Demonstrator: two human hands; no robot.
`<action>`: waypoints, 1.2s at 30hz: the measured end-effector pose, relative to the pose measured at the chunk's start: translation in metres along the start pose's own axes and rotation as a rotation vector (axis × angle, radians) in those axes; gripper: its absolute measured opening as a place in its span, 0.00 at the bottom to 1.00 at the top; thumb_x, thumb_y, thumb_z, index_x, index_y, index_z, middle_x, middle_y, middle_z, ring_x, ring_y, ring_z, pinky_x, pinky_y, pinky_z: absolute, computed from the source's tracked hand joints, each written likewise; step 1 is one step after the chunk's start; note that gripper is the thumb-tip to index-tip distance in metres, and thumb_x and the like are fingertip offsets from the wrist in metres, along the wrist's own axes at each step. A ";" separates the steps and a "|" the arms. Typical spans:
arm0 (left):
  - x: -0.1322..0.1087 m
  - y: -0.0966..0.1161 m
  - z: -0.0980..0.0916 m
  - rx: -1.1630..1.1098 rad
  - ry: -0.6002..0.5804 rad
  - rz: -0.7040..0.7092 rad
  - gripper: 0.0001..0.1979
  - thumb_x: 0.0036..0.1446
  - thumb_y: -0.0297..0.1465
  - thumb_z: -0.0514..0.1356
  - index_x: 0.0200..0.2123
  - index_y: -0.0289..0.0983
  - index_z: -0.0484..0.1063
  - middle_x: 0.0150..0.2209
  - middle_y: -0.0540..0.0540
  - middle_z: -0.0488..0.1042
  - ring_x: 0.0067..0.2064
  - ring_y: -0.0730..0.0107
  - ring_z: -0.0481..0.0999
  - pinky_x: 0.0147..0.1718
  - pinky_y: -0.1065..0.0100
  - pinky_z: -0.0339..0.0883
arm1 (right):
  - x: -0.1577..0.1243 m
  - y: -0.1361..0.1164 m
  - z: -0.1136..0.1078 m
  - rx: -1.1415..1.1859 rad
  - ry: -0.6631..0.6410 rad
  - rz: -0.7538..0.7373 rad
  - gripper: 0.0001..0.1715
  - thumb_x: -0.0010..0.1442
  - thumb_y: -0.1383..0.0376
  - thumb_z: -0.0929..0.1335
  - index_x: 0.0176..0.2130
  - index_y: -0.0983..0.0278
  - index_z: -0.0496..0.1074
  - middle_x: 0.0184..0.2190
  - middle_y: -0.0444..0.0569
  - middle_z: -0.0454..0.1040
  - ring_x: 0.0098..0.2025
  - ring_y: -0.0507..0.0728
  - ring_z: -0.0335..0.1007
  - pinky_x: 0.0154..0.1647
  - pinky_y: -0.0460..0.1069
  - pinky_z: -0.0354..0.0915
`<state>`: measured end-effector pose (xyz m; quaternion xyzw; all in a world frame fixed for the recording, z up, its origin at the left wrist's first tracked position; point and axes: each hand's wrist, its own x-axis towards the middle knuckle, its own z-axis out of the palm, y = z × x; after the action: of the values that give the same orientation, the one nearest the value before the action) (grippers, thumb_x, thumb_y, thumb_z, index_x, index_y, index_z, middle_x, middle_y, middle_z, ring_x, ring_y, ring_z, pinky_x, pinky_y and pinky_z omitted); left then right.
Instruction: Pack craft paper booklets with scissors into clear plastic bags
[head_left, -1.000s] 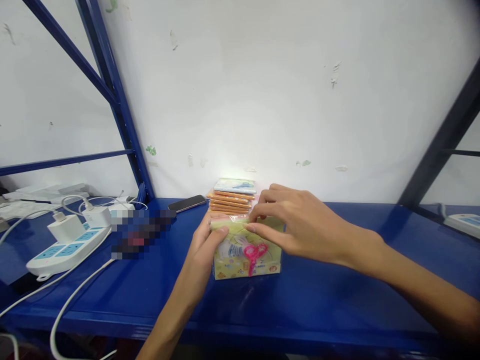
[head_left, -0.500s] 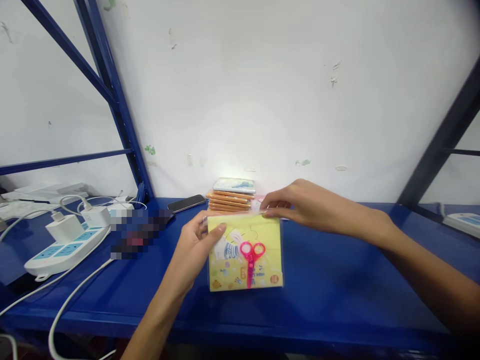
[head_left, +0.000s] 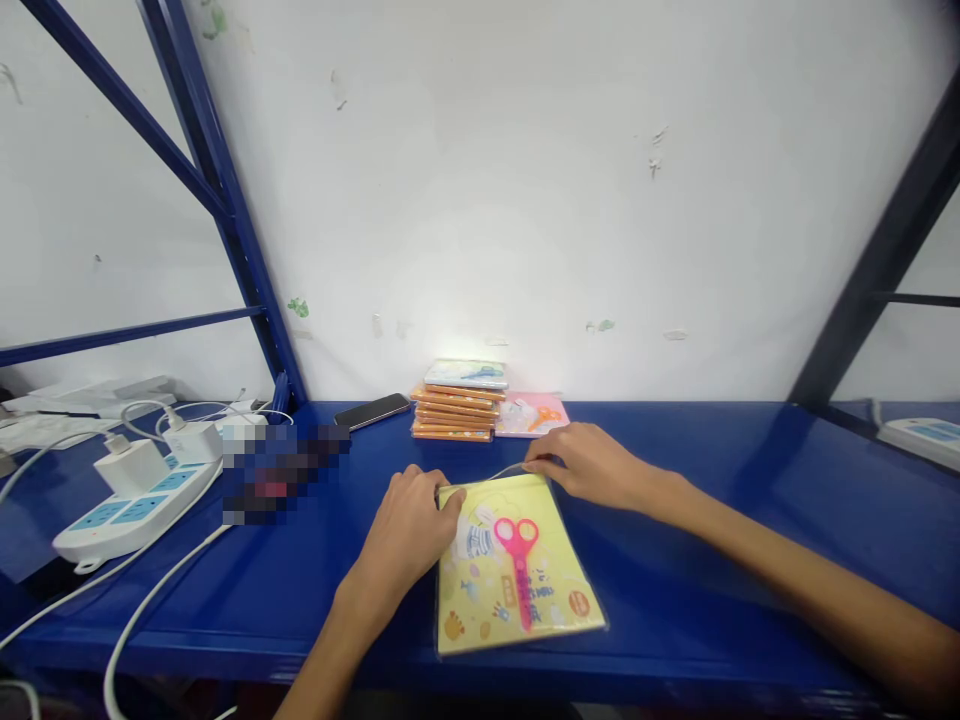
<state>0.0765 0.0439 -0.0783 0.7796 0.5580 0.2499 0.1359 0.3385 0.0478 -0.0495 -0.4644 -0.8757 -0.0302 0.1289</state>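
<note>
A yellow paper-craft pack [head_left: 487, 590] in a clear plastic sleeve lies tilted low at the front of the blue table, with pink scissors [head_left: 520, 560] visible under the film. My left hand [head_left: 420, 520] grips its upper left corner, thumb on the front. At the upper right, my right hand [head_left: 581, 462] pinches the clear flap [head_left: 506, 470] along the sleeve's top edge. Both hands are closed. The fingertips behind the pack are partly hidden.
Behind stand stacked orange-edged packs [head_left: 454, 412] with a pale blue pack [head_left: 466, 374] on top, beside a pink pack [head_left: 532, 415]. A phone [head_left: 373, 411] lies left of them. Power strip [head_left: 139, 510] and white cables occupy the left; a blue post [head_left: 217, 200] rises behind.
The yellow pack has come down and toward me, now lying flatter. Both hands moved down with it, and the flap has lifted off the pack's top. The pink pack behind is uncovered.
</note>
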 end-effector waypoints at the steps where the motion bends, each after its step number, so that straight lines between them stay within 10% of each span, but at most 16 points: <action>1: 0.000 0.000 0.002 0.038 0.009 0.011 0.16 0.61 0.37 0.55 0.34 0.35 0.80 0.36 0.34 0.77 0.42 0.46 0.74 0.44 0.53 0.62 | -0.004 0.001 0.007 -0.004 0.022 0.006 0.15 0.70 0.64 0.63 0.42 0.63 0.80 0.39 0.52 0.83 0.40 0.59 0.78 0.37 0.49 0.62; 12: -0.001 0.007 0.014 0.122 -0.033 0.271 0.22 0.66 0.36 0.54 0.60 0.35 0.71 0.57 0.35 0.73 0.59 0.49 0.69 0.58 0.52 0.60 | -0.016 -0.004 0.025 0.040 0.084 0.019 0.19 0.70 0.63 0.63 0.55 0.64 0.76 0.45 0.55 0.81 0.46 0.62 0.77 0.46 0.54 0.67; 24: -0.003 0.013 0.018 0.270 -0.075 0.351 0.16 0.69 0.30 0.50 0.48 0.37 0.78 0.47 0.37 0.77 0.48 0.51 0.74 0.47 0.54 0.64 | -0.017 -0.004 0.036 0.093 0.119 -0.031 0.17 0.67 0.70 0.63 0.48 0.65 0.79 0.44 0.54 0.78 0.46 0.59 0.76 0.46 0.51 0.68; 36: -0.002 0.002 0.022 0.151 -0.098 0.489 0.19 0.69 0.24 0.48 0.53 0.40 0.76 0.59 0.41 0.73 0.60 0.59 0.71 0.59 0.56 0.62 | -0.014 0.004 0.040 0.113 0.078 -0.154 0.12 0.72 0.70 0.61 0.49 0.62 0.72 0.48 0.52 0.75 0.48 0.59 0.73 0.48 0.52 0.67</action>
<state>0.0894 0.0430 -0.0962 0.9103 0.3629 0.1950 0.0397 0.3410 0.0458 -0.0921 -0.3860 -0.9034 -0.0089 0.1862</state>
